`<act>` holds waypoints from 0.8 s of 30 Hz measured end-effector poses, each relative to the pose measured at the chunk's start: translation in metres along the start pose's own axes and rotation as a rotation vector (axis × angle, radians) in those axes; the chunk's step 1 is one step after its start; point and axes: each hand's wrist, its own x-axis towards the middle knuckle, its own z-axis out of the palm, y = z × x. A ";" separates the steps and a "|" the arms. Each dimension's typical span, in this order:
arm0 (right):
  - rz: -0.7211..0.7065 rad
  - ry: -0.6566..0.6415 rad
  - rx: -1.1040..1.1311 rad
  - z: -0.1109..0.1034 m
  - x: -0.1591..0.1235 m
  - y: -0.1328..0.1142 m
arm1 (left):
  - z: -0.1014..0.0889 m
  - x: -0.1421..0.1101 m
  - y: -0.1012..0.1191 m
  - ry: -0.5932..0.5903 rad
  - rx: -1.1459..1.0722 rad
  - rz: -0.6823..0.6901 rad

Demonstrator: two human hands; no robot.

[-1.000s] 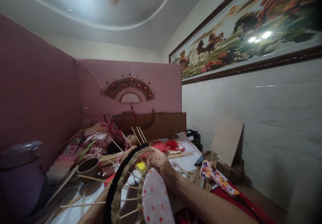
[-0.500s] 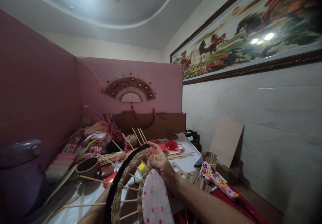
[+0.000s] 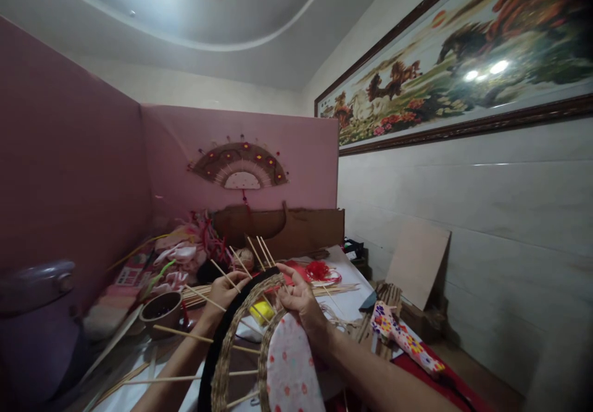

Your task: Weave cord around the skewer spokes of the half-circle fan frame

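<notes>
A half-round woven fan (image 3: pixel 223 362) stands on edge before me, with thin wooden sticks as ribs poking out past its rim. It has a black outer band (image 3: pixel 214 344), braided tan cord rows and a white cloth centre (image 3: pixel 291 362) with red dots. My right hand (image 3: pixel 300 301) grips the fan's upper end, thumb in front on the cord. Behind the black band, my left hand (image 3: pixel 225 293) is closed at the outer edge beside the protruding sticks. Its fingertips are partly hidden. A yellow item (image 3: pixel 262 313) shows through the gap between the ribs.
A brown bowl (image 3: pixel 160 314) stands at left, near a heap of pink cloth and ribbons (image 3: pixel 185 245). Red thread (image 3: pixel 319 270) and loose sticks lie beyond my hands. A flower-patterned glue gun (image 3: pixel 407 338) lies at right. A finished fan (image 3: pixel 243 163) hangs on the pink partition.
My left hand has risen from behind the fan to its black outer edge. The fan has shifted slightly right, and my right hand keeps its grip.
</notes>
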 end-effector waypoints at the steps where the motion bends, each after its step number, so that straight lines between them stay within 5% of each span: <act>1: 0.004 0.005 -0.004 -0.001 0.000 0.000 | -0.004 0.001 -0.002 -0.006 0.017 0.001; 5: 0.033 0.018 -0.014 -0.003 0.001 0.000 | -0.030 0.004 0.000 0.017 0.072 0.015; 12: 0.026 -0.038 -0.058 0.000 0.000 0.002 | -0.071 0.019 0.036 -0.075 0.236 0.005; 24: 0.025 -0.043 -0.089 0.001 -0.001 0.001 | -0.078 0.051 0.071 -0.044 0.444 0.157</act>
